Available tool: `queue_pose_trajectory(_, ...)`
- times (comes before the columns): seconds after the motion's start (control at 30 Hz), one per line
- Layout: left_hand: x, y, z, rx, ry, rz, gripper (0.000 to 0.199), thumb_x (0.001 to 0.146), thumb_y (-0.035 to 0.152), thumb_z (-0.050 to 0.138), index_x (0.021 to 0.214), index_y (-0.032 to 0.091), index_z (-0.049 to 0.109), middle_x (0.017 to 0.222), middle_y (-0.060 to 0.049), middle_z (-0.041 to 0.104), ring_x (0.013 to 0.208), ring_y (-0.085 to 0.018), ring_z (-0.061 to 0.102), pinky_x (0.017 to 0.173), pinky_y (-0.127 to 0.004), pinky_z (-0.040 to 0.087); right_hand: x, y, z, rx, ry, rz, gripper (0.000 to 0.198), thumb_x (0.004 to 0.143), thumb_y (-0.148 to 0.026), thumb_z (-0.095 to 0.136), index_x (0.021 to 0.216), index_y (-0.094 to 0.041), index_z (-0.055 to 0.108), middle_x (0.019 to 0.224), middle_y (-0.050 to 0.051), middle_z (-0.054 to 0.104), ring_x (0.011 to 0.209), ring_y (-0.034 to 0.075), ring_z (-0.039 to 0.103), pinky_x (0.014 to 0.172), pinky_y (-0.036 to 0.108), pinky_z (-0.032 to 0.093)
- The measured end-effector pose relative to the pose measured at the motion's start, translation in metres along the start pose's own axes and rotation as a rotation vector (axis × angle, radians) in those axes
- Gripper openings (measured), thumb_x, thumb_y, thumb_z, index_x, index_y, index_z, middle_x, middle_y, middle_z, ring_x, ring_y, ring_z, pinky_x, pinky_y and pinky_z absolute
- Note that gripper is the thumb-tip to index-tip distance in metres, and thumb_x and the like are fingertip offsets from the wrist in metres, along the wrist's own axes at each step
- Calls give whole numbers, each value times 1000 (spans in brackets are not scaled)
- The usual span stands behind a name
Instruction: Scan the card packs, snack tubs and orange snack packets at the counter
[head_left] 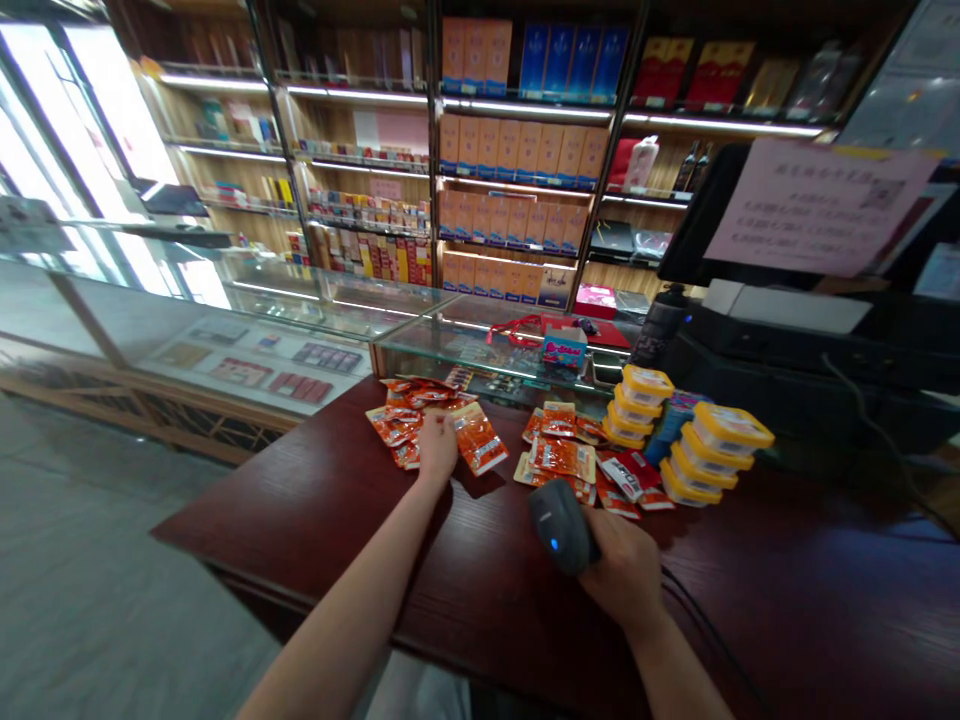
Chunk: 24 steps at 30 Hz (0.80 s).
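My right hand (624, 560) is wrapped round the handle of a black barcode scanner (559, 525), which shows a small blue light and has a cable trailing to the right. At the left pile, my left hand (437, 447) is closed on an orange snack packet (481, 438) that juts out to its right. Several more orange packets (397, 425) lie heaped under and beside that hand. A second group of orange packets (562, 458) lies just beyond the scanner. Against that group rests a red and white packet (631, 474).
Yellow-lidded tubs stand in a left stack (636, 405) and a right stack (705, 465) at the back right of the wooden counter (315, 530). A monitor (705, 215) with a taped paper rises behind them. Beyond the counter are glass display cases (420, 330) and a small blue-pink box (564, 348).
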<state>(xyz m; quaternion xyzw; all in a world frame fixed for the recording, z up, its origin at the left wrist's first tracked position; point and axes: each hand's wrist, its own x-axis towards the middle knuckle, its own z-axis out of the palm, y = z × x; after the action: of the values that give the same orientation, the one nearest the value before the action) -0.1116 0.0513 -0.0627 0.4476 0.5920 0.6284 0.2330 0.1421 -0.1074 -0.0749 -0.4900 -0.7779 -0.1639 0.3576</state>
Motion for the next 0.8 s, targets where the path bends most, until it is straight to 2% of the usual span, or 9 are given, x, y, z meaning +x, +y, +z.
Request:
queue_pose_trajectory(0.17, -11, 27, 44, -459, -335, -403, 11, 82, 24, 56, 82, 15, 50, 73, -5, 64, 61, -15, 65, 63, -35, 57, 4, 2, -5, 65, 54, 56, 20, 76, -18, 51, 94, -17, 60, 77, 6, 68, 68, 20, 63, 62, 29, 42)
queue_pose_trajectory(0.27, -16, 49, 77, -596, -397, -491, 6, 79, 15, 58, 77, 12, 52, 72, -8, 65, 66, -16, 67, 68, -32, 58, 3, 3, -4, 94, 59, 51, 22, 75, -16, 52, 96, -16, 60, 78, 5, 68, 69, 20, 64, 63, 29, 43)
queue_pose_trajectory(0.4, -22, 70, 117, -587, -493, -517, 7, 78, 8, 56, 72, 12, 53, 69, -7, 64, 67, -15, 67, 73, -32, 57, 2, 5, -1, 83, 45, 36, 22, 75, -16, 54, 96, -16, 60, 79, 5, 69, 69, 20, 64, 63, 29, 44)
queue_pose_trajectory(0.47, -24, 72, 128, -462, -562, -435, 9, 78, 10, 56, 69, 12, 55, 66, -6, 63, 67, -16, 67, 74, -33, 57, 2, 5, -2, 80, 37, 44, 22, 75, -16, 53, 95, -16, 60, 77, 6, 68, 69, 20, 64, 64, 29, 44)
queue_pose_trajectory(0.53, -25, 68, 130, -218, -598, -263, 12, 78, 14, 56, 66, 13, 57, 65, -6, 64, 72, -18, 67, 76, -34, 55, 2, 4, -3, 91, 36, 58, 22, 74, -16, 52, 95, -16, 60, 76, 6, 68, 69, 20, 64, 64, 29, 44)
queue_pose_trajectory(0.63, -24, 55, 121, 93, -550, -21, 13, 74, 16, 57, 63, 16, 63, 70, -7, 68, 89, -24, 66, 86, -35, 49, 2, 3, -3, 104, 34, 78, 24, 74, -15, 52, 96, -16, 60, 77, 6, 68, 71, 20, 64, 65, 28, 45)
queue_pose_trajectory(0.7, -24, 45, 115, 159, -545, 72, 14, 75, 17, 56, 68, 17, 68, 77, -7, 71, 94, -24, 64, 87, -32, 47, 1, 4, -2, 106, 16, 69, 25, 74, -16, 53, 97, -16, 60, 78, 6, 68, 72, 20, 64, 66, 28, 45)
queue_pose_trajectory(0.8, -28, 33, 114, 107, -617, 133, 23, 81, 22, 49, 78, 16, 71, 81, -7, 72, 83, -21, 65, 79, -29, 49, 0, 6, -2, 108, -11, 52, 26, 74, -16, 54, 99, -15, 60, 80, 6, 69, 73, 20, 65, 66, 28, 45)
